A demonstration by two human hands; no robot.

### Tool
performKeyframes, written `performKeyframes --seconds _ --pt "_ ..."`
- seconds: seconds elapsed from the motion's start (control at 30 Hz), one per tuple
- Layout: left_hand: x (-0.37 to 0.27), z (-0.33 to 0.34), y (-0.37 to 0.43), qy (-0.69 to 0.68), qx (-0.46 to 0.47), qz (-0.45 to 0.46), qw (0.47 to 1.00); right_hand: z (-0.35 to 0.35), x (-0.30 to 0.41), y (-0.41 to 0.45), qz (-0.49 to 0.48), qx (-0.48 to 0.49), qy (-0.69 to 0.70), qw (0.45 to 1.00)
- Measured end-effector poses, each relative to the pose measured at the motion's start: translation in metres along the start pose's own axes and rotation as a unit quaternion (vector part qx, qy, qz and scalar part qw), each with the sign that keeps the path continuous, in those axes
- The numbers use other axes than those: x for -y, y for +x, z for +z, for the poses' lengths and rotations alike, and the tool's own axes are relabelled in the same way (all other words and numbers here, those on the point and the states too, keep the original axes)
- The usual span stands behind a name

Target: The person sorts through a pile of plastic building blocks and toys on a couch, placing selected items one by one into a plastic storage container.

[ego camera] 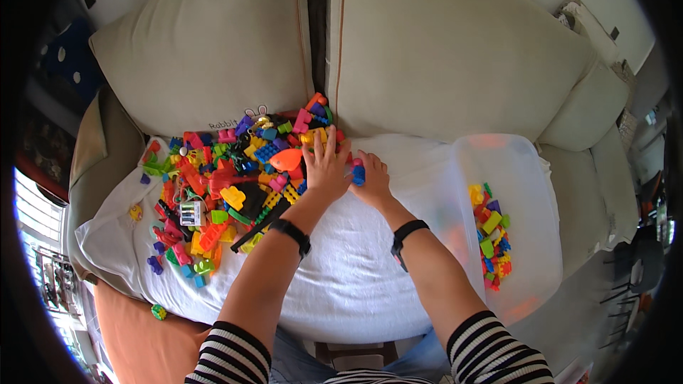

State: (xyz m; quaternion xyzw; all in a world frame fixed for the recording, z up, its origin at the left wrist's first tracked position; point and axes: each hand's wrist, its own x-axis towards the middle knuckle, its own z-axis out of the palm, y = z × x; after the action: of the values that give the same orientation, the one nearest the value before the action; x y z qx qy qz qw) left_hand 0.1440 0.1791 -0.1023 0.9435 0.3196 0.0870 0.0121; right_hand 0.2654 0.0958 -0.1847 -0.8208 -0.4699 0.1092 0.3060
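A large heap of colourful plastic toy blocks [227,176] lies on a white cloth [363,261] spread over the sofa seat. My left hand [326,170] rests at the heap's right edge, its fingers apart and pointing to the backrest. Under its fingertips is a yellow block [320,135], and an orange rounded toy piece [286,160] lies just left of it. My right hand [373,178] is close beside, with a small blue block [358,175] between its thumb and fingers. A pink bit shows above the blue block; whether the two are joined I cannot tell.
To the right stands a translucent plastic bin [525,224] with several small blocks [491,234] inside. Sofa back cushions [443,48] rise behind the heap. A battery pack [192,213] and a black strip [259,234] lie among the blocks. A green-yellow piece [159,312] sits at the front left.
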Motion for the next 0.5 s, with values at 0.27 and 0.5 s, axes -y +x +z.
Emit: performKeyframes --seconds 0.27,0.5 --pt "0.043 -0.012 0.047 0.002 0.109 -0.095 0.99 0.039 -0.005 0.096 -0.006 0.084 0.233 0.969" --pt "0.048 -0.024 0.006 -0.092 0.095 -0.034 0.991 0.038 -0.005 0.059 -0.072 0.072 0.355 0.929"
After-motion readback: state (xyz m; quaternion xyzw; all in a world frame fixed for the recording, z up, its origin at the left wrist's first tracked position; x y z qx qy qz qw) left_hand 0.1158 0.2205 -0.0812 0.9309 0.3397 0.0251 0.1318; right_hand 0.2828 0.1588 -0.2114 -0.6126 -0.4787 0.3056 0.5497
